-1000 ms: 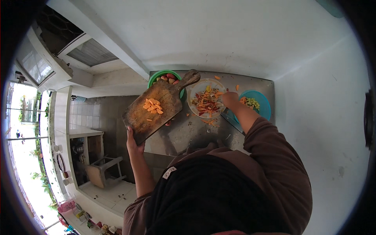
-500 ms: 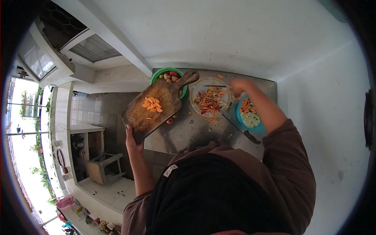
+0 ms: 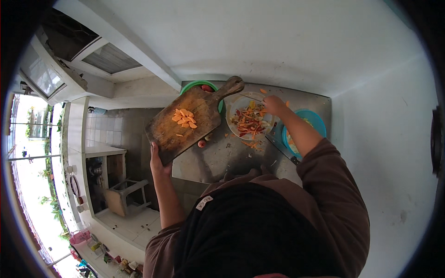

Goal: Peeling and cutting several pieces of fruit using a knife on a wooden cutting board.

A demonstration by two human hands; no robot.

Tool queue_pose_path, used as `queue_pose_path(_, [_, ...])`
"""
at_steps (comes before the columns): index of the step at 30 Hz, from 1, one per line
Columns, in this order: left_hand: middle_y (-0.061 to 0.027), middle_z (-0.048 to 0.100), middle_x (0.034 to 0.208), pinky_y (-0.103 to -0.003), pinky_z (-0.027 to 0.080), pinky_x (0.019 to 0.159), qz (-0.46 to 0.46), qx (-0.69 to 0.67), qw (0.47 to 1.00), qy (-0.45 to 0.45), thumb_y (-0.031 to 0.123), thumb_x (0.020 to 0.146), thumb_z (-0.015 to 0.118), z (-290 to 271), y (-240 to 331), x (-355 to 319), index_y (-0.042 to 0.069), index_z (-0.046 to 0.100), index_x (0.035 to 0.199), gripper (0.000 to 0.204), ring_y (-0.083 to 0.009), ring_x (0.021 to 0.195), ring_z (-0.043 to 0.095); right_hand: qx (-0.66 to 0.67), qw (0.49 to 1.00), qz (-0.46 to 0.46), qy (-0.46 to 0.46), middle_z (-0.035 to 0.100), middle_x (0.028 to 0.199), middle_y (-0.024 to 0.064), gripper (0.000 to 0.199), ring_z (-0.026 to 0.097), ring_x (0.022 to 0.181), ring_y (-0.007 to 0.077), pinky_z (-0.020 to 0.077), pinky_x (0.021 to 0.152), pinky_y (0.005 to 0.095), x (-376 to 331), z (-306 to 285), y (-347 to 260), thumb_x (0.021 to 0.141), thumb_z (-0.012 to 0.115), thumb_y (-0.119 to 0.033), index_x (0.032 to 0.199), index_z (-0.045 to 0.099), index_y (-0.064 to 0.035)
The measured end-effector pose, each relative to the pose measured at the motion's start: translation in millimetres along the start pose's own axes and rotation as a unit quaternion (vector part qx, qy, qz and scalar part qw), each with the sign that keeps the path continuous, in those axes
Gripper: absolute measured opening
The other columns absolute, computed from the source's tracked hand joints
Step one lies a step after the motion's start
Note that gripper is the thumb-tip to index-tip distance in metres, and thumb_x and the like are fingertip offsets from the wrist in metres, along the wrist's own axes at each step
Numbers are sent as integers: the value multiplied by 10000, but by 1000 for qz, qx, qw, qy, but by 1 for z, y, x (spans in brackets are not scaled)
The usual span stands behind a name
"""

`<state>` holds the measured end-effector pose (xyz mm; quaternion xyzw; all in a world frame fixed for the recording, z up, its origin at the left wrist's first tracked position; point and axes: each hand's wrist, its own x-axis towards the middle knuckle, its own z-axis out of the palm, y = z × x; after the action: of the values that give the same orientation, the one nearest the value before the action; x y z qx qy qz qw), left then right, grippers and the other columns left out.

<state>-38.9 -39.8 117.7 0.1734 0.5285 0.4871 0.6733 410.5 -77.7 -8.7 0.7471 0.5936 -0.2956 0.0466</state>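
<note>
My left hand (image 3: 159, 162) grips the near left corner of a worn wooden cutting board (image 3: 199, 123), holding it up and tilted. Orange carrot slices (image 3: 184, 117) lie in a small heap on it. My right hand (image 3: 275, 105) is closed round a knife, its thin blade (image 3: 250, 96) pointing left towards the board's handle. Beneath that hand stands a pale plate (image 3: 229, 124) with orange and reddish peelings (image 3: 250, 121). A blue bowl (image 3: 317, 121) sits to the right; my right forearm hides much of its contents, and some pale pieces show.
Another knife (image 3: 283, 149) with a black handle lies between plate and bowl on the grey tabletop (image 3: 218, 162). Behind the board is a green basin (image 3: 189, 85) with reddish round vegetables. Loose round pieces (image 3: 201, 143) lie by the board's edge. A wall (image 3: 278, 46) bounds the far side.
My right hand with the knife has moved left and slightly nearer, over the plate's right side. The board has shifted slightly right. My forearm now covers more of the blue bowl.
</note>
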Motion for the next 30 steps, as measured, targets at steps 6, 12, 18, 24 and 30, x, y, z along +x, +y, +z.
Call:
queue_pose_path(6, [-80, 470, 1235, -426, 422, 888, 8, 30, 1000, 0, 396, 868, 530, -10, -3, -6, 121, 419, 1263, 494, -270, 1107, 479, -46, 996, -68, 46, 545, 651, 153, 143, 552, 634, 304, 447, 563, 420, 35, 45, 26, 784, 588, -108, 702, 550, 2])
queue_pose_path(12, [-82, 463, 1235, -422, 413, 915, -4, -6, 1000, -12, 315, 889, 521, -19, -8, 4, 112, 398, 1264, 444, -265, 1104, 479, 213, 971, -25, -105, 588, 689, 113, 197, 623, 698, 223, 462, 559, 382, -20, -43, 25, 695, 649, -25, 667, 455, -44])
queue_pose_path(18, [-82, 480, 1199, -420, 421, 904, -19, -12, 1000, -21, 330, 874, 544, -14, -7, 17, 100, 404, 1252, 463, -259, 1083, 488, 247, 959, -32, -138, 577, 666, 55, 369, 649, 799, 169, 506, 596, 328, -111, -104, 39, 648, 710, -51, 631, 342, -74])
queue_pose_path(24, [-84, 477, 1198, -419, 421, 906, -24, 3, 999, -40, 333, 881, 531, 8, -6, 13, 105, 399, 1257, 459, -256, 1084, 487, 95, 981, -7, -171, 629, 829, 100, 275, 623, 819, 248, 495, 672, 379, -116, -102, 59, 659, 730, -111, 695, 467, -39])
queue_pose_path(30, [-70, 471, 1219, -419, 416, 913, -22, 2, 998, -52, 328, 891, 515, 3, -9, 14, 129, 385, 1277, 453, -249, 1110, 473, -109, 993, 26, -37, 614, 881, 153, 263, 574, 815, 307, 468, 673, 417, -27, -64, 63, 657, 743, -162, 831, 620, -9])
